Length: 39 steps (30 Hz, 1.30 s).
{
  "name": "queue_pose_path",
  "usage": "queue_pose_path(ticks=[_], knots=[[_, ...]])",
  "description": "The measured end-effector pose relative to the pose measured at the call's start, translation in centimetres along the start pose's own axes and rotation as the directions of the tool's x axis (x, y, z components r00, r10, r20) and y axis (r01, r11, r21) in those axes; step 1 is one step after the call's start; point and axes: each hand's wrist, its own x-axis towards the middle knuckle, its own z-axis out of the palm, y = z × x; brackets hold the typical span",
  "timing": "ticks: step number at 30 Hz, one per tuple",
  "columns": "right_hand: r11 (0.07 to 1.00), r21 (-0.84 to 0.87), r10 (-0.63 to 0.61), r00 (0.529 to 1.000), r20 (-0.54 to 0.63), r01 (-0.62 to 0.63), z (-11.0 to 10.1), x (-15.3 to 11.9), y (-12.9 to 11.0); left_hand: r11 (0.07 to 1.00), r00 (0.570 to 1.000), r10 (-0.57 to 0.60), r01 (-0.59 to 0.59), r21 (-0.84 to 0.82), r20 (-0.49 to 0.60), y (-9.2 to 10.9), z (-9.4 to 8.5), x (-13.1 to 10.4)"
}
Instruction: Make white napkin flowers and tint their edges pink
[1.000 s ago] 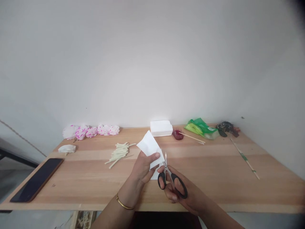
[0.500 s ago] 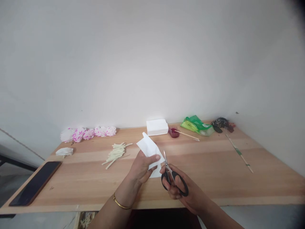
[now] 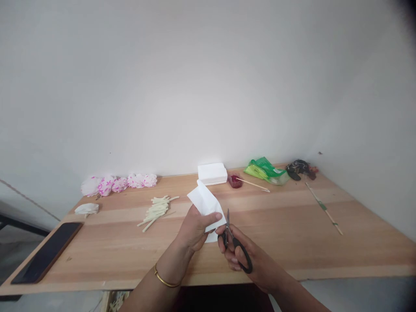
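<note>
A folded white paper napkin point(image 3: 206, 203) is pinched between the thumb and fingers of my left hand point(image 3: 195, 227), above the middle of the table's near part. My right hand point(image 3: 242, 253) grips black-handled scissors point(image 3: 242, 255), thumb and fingers through the loops. Their blades point up and away from me, close against the napkin's right corner; whether they are cutting into it I cannot tell. Beneath my left hand a piece of white paper point(image 3: 212, 237) shows, partly hidden. Behind the napkin stands a stack of white napkins point(image 3: 212, 173).
On the wooden table point(image 3: 286, 242) are pale short sticks point(image 3: 157, 210), a phone point(image 3: 47, 252), pink-and-white paper puffs point(image 3: 119, 184), a small white wrapped bundle point(image 3: 86, 208), a red dish point(image 3: 235, 181) with a stick, a green plastic bag point(image 3: 266, 170), dark scraps point(image 3: 299, 169) and a green-marked stick point(image 3: 323, 208).
The scissors have turned more upright and their blades look closer together. The napkin has shifted slightly right and stays in my left hand.
</note>
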Motion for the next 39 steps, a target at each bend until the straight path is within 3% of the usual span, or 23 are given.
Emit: queue_pose_path(ticks=[5,11,18,23,28,35,37,39], knots=[[1.000,-0.014,-0.008,1.000,-0.007,0.008,-0.1,-0.1,0.2,1.000,1.000,-0.004,0.004,0.028,-0.005,0.1,0.0,-0.1],[1.000,0.000,-0.018,0.995,-0.094,0.018,-0.2,-0.3,0.9,0.999,0.989,-0.005,0.009,0.032,-0.148,-0.3,-0.3,0.1],[0.998,0.042,-0.032,0.996,-0.086,0.036,-0.4,-0.5,1.2,0.994,0.999,0.019,-0.022,-0.106,-0.028,0.1,-1.5,-0.1],[0.999,-0.022,-0.032,0.995,-0.094,0.030,-0.6,-0.6,1.3,0.983,0.998,-0.059,0.058,-0.173,0.003,0.9,-2.7,-0.5],[0.998,-0.052,-0.039,0.997,-0.069,0.035,-0.7,-0.6,0.8,0.983,0.985,-0.096,0.071,-0.172,-0.144,0.8,-2.6,-0.7],[0.999,-0.053,0.000,0.996,-0.095,-0.005,-0.4,-0.2,1.3,0.983,0.927,-0.011,-0.060,-0.176,-0.375,-0.7,-0.3,0.1],[0.999,-0.040,-0.010,0.994,-0.106,0.005,-0.3,-0.1,1.5,0.982,0.918,-0.005,-0.071,-0.175,-0.397,-0.9,0.2,0.3],[0.999,-0.027,-0.027,0.994,-0.106,0.024,-0.3,-0.1,1.6,0.987,0.934,-0.002,-0.054,-0.148,-0.356,-0.9,0.4,0.3]])
